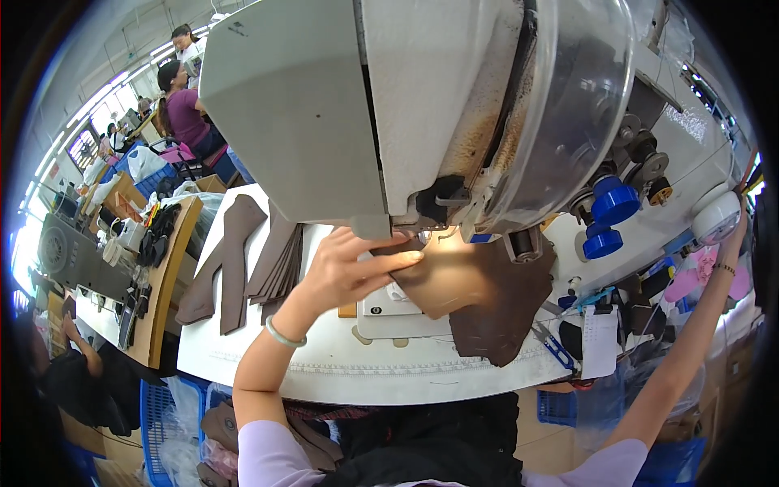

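Note:
A large grey-white sewing machine (292,122) fills the upper middle. A brown sheet piece, leather-like, (503,300) lies under its needle area, lit by a lamp, and drapes toward the table's front edge. Beside the needle, my left hand (345,266) grips the left edge of this piece between thumb and fingers. My right arm stretches far right, where my right hand (737,226) is on the white handwheel (716,216); its fingers are partly hidden at the picture's rim. Left of my left hand, long brown strips (235,268) and a fanned stack of brown strips (280,264) lie on the white tabletop (389,381).
Blue-handled scissors (556,351) and a white card (600,345) lie at the table's right. Blue thread-tension knobs (614,200) jut from the machine. A blue basket (158,422) stands below left. Other people, one in a purple shirt (185,122), sit behind at the left.

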Tool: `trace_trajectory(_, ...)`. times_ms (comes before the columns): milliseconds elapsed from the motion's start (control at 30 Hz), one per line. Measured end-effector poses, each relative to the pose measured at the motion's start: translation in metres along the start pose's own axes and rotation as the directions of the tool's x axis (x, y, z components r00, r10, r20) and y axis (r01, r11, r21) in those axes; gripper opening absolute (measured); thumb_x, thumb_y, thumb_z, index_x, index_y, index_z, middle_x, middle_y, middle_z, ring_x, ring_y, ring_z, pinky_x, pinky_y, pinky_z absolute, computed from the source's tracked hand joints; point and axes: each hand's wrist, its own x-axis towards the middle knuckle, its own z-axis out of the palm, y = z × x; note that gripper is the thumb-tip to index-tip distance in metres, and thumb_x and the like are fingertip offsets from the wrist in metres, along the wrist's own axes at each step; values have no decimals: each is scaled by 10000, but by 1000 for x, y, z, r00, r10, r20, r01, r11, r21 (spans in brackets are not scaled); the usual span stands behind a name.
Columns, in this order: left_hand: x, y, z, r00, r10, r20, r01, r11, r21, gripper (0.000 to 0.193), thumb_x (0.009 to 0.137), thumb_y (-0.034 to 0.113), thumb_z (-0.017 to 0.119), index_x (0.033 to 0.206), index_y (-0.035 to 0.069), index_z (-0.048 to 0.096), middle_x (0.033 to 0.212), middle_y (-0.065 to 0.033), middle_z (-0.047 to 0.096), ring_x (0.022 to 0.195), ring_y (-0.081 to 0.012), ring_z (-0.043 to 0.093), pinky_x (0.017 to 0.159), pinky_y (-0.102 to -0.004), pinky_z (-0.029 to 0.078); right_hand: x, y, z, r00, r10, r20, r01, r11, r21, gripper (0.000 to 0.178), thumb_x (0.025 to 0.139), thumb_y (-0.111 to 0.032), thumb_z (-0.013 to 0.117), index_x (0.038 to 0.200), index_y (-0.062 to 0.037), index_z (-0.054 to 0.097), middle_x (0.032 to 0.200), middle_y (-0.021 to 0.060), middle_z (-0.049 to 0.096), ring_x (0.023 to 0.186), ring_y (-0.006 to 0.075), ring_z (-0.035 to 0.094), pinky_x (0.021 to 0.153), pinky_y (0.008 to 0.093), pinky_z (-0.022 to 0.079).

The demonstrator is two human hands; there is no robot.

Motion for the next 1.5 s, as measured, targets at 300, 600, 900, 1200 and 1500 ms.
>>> trace_trajectory(300,5,55,27,999,7,-44,20,816,578,380,688,104,656,1065,65,693,978,-139,614,995,-302,638,892,-390,515,15,9,-9,999,21,28,-23,998,52,415,960,-330,502,1253,-40,548,1184,74,606,1067,192,577,920,332,459)
trace_trajectory(600,8,62,36,996,4,-93,58,752,657,367,683,57,627,1041,54,707,933,-147,611,962,-302,655,837,-377,541,-9,12,4,998,20,-65,-15,997,71,417,955,-336,512,1259,-52,538,1174,73,600,1056,202,571,905,342,465)
trace_trajectory(900,10,60,38,992,34,-120,54,753,656,287,718,53,655,998,50,720,889,-143,618,938,-309,664,826,-376,561,1,30,-17,999,-33,-2,33,995,99,437,979,-339,462,1316,-61,480,1245,70,549,1124,198,520,962,329,417)
trace_trajectory(1200,6,60,34,996,17,-89,42,779,625,306,735,39,647,1037,27,701,915,-156,615,955,-327,656,828,-397,566,39,38,-52,999,-1,48,-4,993,120,444,962,-363,495,1274,-47,508,1218,66,560,1102,202,524,947,333,415)
trace_trajectory(1500,7,61,36,998,5,-64,38,760,649,311,752,34,637,1059,26,691,930,-161,615,967,-328,652,831,-395,565,35,45,-48,997,-56,45,54,997,52,441,951,-372,519,1238,-37,530,1184,61,569,1067,199,532,921,331,421)
